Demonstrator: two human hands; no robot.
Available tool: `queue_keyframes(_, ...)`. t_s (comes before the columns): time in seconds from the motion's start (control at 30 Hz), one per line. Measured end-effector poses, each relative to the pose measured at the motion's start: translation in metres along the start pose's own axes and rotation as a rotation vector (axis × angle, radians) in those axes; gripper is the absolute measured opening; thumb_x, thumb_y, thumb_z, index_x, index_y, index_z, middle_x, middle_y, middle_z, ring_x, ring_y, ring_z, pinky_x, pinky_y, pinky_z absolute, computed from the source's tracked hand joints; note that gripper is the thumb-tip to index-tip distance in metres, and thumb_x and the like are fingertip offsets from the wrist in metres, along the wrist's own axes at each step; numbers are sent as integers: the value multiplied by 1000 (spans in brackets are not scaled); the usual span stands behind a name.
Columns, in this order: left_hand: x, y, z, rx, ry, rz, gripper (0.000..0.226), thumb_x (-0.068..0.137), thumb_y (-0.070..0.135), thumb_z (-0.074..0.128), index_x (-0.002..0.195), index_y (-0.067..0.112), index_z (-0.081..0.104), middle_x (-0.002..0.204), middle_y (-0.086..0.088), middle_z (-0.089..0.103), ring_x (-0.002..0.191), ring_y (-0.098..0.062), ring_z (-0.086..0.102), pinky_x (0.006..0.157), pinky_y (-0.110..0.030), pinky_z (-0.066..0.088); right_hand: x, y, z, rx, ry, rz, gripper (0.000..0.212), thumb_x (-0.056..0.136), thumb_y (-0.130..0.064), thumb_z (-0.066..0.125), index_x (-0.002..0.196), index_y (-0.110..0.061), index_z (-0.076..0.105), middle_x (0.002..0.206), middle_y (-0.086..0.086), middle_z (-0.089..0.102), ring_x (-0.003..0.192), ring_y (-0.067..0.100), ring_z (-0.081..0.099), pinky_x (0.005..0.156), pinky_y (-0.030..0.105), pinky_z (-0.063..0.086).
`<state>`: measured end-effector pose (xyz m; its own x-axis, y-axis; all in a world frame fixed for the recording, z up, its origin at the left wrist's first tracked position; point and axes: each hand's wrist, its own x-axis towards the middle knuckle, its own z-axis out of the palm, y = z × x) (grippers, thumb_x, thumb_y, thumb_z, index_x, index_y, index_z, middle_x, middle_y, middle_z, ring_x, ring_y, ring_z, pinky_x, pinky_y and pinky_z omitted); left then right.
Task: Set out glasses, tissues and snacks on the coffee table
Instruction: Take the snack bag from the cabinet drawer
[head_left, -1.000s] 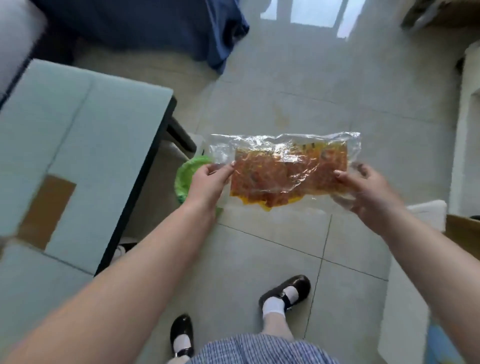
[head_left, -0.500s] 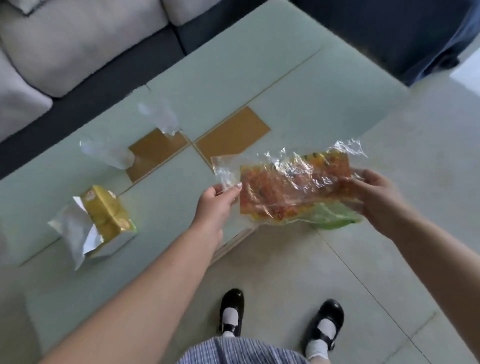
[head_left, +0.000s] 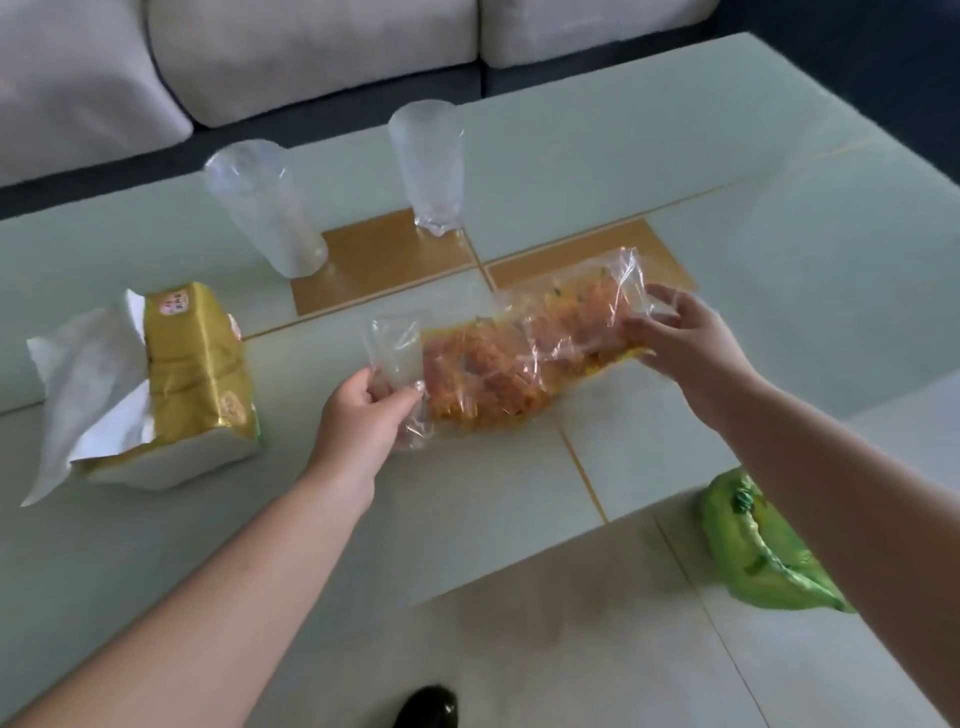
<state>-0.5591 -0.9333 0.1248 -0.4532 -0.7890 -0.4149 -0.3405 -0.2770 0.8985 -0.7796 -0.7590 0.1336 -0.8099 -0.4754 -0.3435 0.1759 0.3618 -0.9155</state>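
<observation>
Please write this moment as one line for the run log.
step: placing snack bag on coffee table | left hand: pinches bag | right hand: holds bag | glasses, tissues: on table

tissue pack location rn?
Head view, left side of the coffee table: the yellow tissue pack lies left of the left hand, nearer than the two glasses.

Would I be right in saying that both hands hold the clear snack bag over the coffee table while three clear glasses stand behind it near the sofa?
Not quite: the head view shows two clear glasses, not three. The rest stands: the left hand and right hand hold the clear snack bag over the coffee table, with the glasses behind it near the sofa.
</observation>
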Motion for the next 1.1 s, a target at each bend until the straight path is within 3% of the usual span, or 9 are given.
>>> queue_keyframes(0.1, 13, -13, -5, -21, -37, 87, 36, 84, 12, 68, 118, 15, 58, 82, 4, 68, 75, -16, 62, 71, -40, 51, 16, 11, 9, -41, 31, -114, 52, 80, -23, 70, 128, -24, 50, 97, 5, 64, 89, 16, 61, 92, 40, 50)
queue_keyframes(0.2, 17, -20, -8, -27, -60, 166, 58, 81, 14, 72, 132, 18, 45, 102, -3, 64, 92, -15, 63, 81, -31, 54, 26, 12, 12, -101, 53, -203, 50, 81, -29, 71, 126, -24, 51, 109, 8, 62, 98, 19, 62, 84, 33, 52)
queue_keyframes(0.33, 8, -19, -7, 253, 43, 414, 106, 74, 23, 79, 150, 32, 7, 151, -1, 24, 136, -13, 33, 112, -34, 30, 35, 17, 13, -296, 144, -353, 70, 77, -42, 72, 137, -20, 43, 103, -4, 54, 101, 17, 56, 86, 37, 51)
queue_keyframes(0.43, -15, -8, 1, 551, 170, 840, 87, 77, 19, 76, 147, 25, 25, 153, -2, 24, 142, -12, 20, 116, -27, 17, 28, 19, 10, -383, 209, -428, 78, 74, -47, 72, 140, -22, 39, 121, -1, 57, 112, 18, 54, 99, 41, 45)
queue_keyframes(0.53, -41, -1, 29, 541, 15, 1131, 46, 79, 12, 73, 121, 23, 59, 117, 10, 60, 110, -1, 54, 95, -8, 35, 5, 24, -4, -412, 250, -521, 69, 76, -42, 72, 136, -23, 44, 133, 3, 54, 122, 20, 51, 102, 41, 42)
queue_keyframes(0.6, -59, -1, 59, 453, -213, 1120, 27, 81, 10, 71, 104, 23, 65, 95, 13, 67, 89, 1, 63, 80, -9, 47, -16, 31, -19, -455, 283, -570, 60, 79, -40, 70, 133, -24, 49, 133, 1, 53, 122, 19, 51, 102, 36, 42)
queue_keyframes(0.7, -84, -7, 109, 388, -426, 1096, 20, 83, 16, 70, 102, 20, 65, 93, 11, 69, 86, 0, 65, 79, -15, 53, -45, 43, -53, -499, 352, -628, 52, 81, -38, 68, 129, -22, 52, 133, -1, 54, 121, 17, 51, 103, 32, 42)
queue_keyframes(0.87, -129, -36, 186, 364, -638, 1096, 20, 84, 21, 69, 104, 19, 65, 95, 12, 68, 84, 3, 64, 77, -9, 50, -89, 78, -125, -491, 501, -581, 42, 81, -36, 70, 119, -23, 59, 123, -2, 60, 113, 14, 55, 100, 35, 45)
queue_keyframes(1.1, -225, -93, 248, 227, -938, 895, 17, 83, 11, 70, 99, 16, 65, 87, 8, 68, 75, 6, 64, 67, -8, 49, -239, 184, -231, -486, 741, -383, 33, 77, -23, 74, 108, -15, 66, 106, 7, 68, 100, 22, 64, 94, 40, 49)
